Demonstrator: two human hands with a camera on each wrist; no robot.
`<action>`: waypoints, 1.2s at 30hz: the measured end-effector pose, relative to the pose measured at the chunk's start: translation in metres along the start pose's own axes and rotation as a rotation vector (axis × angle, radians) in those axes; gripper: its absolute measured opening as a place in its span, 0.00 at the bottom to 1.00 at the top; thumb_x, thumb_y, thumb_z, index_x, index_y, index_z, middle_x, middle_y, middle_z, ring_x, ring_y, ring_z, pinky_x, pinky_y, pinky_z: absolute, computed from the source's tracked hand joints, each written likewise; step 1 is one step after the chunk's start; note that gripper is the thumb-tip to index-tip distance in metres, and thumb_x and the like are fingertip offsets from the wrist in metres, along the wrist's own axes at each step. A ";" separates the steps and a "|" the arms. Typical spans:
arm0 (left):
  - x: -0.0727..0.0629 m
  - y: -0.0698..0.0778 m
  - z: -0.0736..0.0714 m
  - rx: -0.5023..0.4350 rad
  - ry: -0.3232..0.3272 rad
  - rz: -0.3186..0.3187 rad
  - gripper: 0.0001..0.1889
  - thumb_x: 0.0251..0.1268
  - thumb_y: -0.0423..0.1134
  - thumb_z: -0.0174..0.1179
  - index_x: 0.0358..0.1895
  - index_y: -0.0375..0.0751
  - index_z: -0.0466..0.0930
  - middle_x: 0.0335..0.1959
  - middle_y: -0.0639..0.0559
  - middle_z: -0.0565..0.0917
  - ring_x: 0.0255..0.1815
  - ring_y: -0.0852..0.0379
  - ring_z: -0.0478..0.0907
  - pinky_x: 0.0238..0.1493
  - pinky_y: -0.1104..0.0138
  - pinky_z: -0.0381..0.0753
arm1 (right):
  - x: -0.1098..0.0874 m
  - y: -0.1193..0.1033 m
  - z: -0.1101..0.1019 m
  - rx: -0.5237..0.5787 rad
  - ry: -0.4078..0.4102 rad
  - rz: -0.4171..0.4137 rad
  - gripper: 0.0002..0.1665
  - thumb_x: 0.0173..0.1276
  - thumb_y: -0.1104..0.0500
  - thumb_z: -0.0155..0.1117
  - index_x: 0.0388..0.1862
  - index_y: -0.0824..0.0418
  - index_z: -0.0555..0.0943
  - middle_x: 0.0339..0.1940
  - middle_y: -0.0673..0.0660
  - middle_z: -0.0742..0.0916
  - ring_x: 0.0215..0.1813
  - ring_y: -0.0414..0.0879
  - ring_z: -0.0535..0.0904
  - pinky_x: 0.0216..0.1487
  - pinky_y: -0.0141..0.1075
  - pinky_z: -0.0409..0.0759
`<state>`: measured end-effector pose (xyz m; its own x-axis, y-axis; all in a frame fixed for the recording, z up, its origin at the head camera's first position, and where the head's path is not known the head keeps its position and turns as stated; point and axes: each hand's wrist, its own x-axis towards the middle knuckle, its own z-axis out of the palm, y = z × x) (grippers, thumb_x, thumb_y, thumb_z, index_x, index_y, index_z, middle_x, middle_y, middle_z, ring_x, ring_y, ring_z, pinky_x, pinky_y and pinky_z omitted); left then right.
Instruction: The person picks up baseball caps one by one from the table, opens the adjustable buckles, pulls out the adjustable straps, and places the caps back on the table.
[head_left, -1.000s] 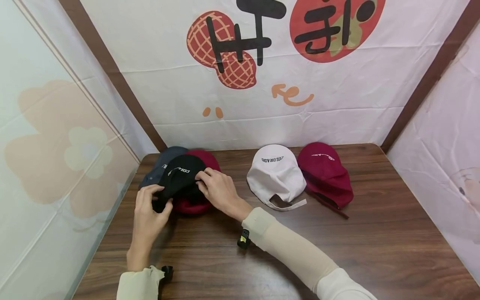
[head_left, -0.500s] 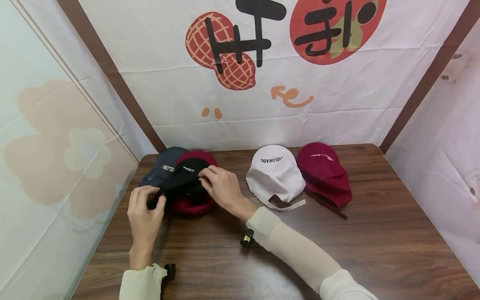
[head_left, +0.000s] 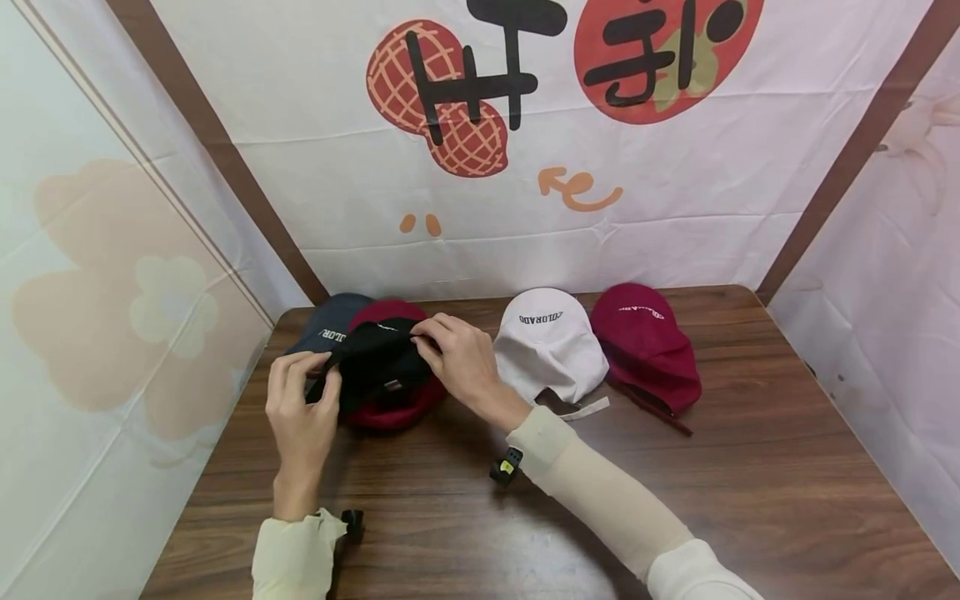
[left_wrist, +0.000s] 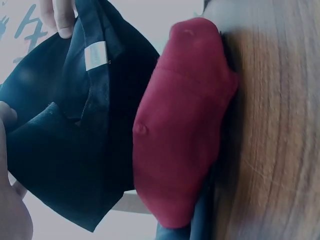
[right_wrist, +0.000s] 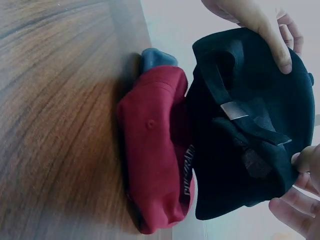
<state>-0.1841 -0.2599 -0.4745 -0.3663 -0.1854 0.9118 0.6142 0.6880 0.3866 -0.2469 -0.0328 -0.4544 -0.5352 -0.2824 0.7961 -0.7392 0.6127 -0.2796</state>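
Observation:
Both hands hold a black baseball cap by opposite sides, tilted so its inside faces down toward me. My left hand pinches its left edge between thumb and fingers. On the other side, my right hand pinches its right edge. A pale label shows on the inner band in the left wrist view, and a metal strap buckle in the right wrist view. Close under the black cap a maroon cap lies on the table, partly hidden in the head view. A navy cap lies behind, lettering partly covered.
A white cap lettered COLORADO lies to the right of my right hand. Another maroon cap touches its right side, strap trailing on the wooden table. Printed fabric walls enclose the table's back and sides.
The black cap has tipped, its lettered front turning away and its inside coming into view. Both hands have shifted slightly right with it, uncovering more of the maroon cap's top.

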 end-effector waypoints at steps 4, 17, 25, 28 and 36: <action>0.004 0.002 0.005 -0.021 0.011 0.014 0.09 0.61 0.17 0.67 0.44 0.24 0.86 0.42 0.28 0.82 0.42 0.37 0.78 0.52 0.77 0.73 | 0.002 0.002 -0.006 0.008 0.009 0.008 0.04 0.76 0.56 0.71 0.44 0.49 0.90 0.41 0.43 0.91 0.42 0.38 0.89 0.38 0.35 0.85; 0.016 0.016 0.017 -0.044 0.064 0.038 0.09 0.60 0.16 0.67 0.42 0.24 0.86 0.40 0.27 0.82 0.40 0.36 0.77 0.52 0.76 0.74 | 0.008 0.004 -0.027 0.025 0.039 0.010 0.04 0.75 0.56 0.70 0.44 0.51 0.91 0.41 0.44 0.91 0.43 0.37 0.88 0.41 0.33 0.85; 0.024 0.028 0.026 -0.075 0.091 0.065 0.08 0.60 0.17 0.68 0.42 0.25 0.86 0.40 0.26 0.83 0.39 0.35 0.79 0.52 0.77 0.75 | 0.014 0.004 -0.045 0.035 0.091 0.003 0.04 0.75 0.57 0.71 0.43 0.51 0.91 0.40 0.45 0.92 0.46 0.39 0.90 0.44 0.35 0.87; 0.025 0.031 0.030 -0.093 0.087 0.073 0.08 0.60 0.17 0.68 0.41 0.25 0.86 0.40 0.26 0.83 0.39 0.35 0.79 0.52 0.77 0.75 | 0.012 0.005 -0.051 0.027 0.094 0.012 0.04 0.75 0.57 0.71 0.42 0.51 0.91 0.40 0.45 0.92 0.46 0.39 0.90 0.44 0.35 0.87; 0.027 0.041 0.043 -0.146 0.064 0.087 0.07 0.61 0.18 0.68 0.42 0.25 0.87 0.38 0.28 0.83 0.36 0.37 0.78 0.47 0.72 0.76 | 0.005 0.011 -0.070 0.028 0.114 0.054 0.03 0.74 0.57 0.72 0.41 0.52 0.91 0.38 0.45 0.92 0.39 0.39 0.88 0.39 0.36 0.84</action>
<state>-0.1991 -0.2066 -0.4397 -0.2650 -0.1776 0.9478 0.7384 0.5948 0.3178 -0.2294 0.0241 -0.4164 -0.5257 -0.1630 0.8349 -0.7228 0.6031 -0.3373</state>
